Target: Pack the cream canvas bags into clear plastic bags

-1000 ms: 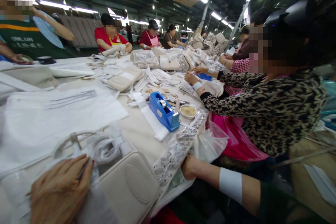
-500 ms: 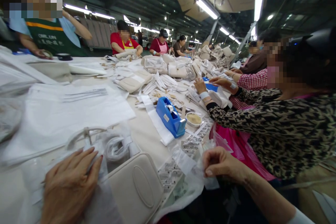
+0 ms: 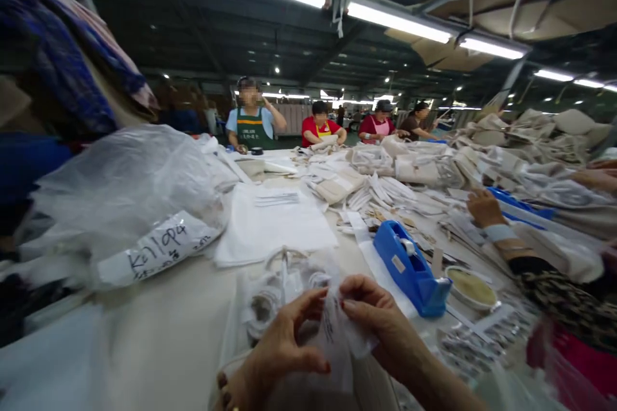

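My left hand [image 3: 270,356] and my right hand [image 3: 378,324] meet low in the middle of the view, fingers pinched on a small clear plastic packet [image 3: 332,334] with dark print. Just beyond them lies a clear bag of coiled white straps [image 3: 284,282] on the beige table [image 3: 164,327]. A blue tape dispenser [image 3: 409,266] stands to the right of my hands, apart from them. The cream bag seen before is mostly hidden under my hands.
A big clear sack with a handwritten label [image 3: 144,205] sits at the left. White sheets [image 3: 274,221] lie mid-table, a round dish [image 3: 472,286] beside the dispenser. A co-worker's arm [image 3: 501,231] rests at right; several people work at the far end amid piled cream bags [image 3: 424,167].
The view has swung left and up. My right hand came in from the table's edge with the packet, and my left hand lifted off the cream bag to join it.
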Demonstrator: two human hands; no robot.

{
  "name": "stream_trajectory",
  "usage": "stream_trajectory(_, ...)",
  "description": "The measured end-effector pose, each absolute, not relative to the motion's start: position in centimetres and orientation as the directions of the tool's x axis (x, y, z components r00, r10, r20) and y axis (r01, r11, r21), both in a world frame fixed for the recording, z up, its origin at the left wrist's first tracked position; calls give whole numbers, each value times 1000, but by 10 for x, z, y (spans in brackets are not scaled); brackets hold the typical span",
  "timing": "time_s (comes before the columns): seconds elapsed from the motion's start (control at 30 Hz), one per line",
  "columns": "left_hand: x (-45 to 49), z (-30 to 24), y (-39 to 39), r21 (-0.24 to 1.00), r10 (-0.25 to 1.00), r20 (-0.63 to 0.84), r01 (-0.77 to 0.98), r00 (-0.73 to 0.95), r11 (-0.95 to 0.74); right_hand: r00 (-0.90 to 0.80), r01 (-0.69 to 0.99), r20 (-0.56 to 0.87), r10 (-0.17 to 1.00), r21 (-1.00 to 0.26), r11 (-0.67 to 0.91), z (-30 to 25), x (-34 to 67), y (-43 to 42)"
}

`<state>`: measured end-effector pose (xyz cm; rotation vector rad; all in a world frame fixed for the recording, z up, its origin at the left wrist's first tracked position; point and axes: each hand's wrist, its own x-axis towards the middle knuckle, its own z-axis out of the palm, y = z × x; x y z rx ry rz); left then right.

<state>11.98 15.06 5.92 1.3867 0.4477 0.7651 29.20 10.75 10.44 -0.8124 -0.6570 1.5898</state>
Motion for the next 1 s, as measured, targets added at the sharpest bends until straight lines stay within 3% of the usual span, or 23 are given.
stream_trajectory(0.1,123,61,148,941,708,169,-327,686,92,45,-591,-152,987,-801,-96,94,286,121)
stream_trajectory(0.23,126,62,149,943,794,-5,-262,608,206,219,-500,-155,963,-866,-26,83,293,126)
stream_trajectory(0.4,119,62,153,958,923,-29,-254,383,136,310,-456,-177,934,-890,-17,75,300,124)
stream_trajectory(0.5,113,65,151,960,897,54,-272,439,75,329,-467,-203,922,-884,-28,74,298,123)
stream_trajectory(0.63,113,67,148,986,825,164,-115,540,-121,368,-491,-218,904,-871,-10,76,297,124)
stream_trajectory(0.73,117,67,149,954,844,275,-19,460,-301,382,-498,-229,895,-867,-9,77,298,124)
stream_trajectory(0.9,118,69,152,868,802,481,-62,354,-493,399,-432,-200,895,-902,-9,72,298,121)
stream_trajectory(1.0,117,65,151,835,832,523,85,186,-544,406,-359,-144,902,-933,13,71,297,120)
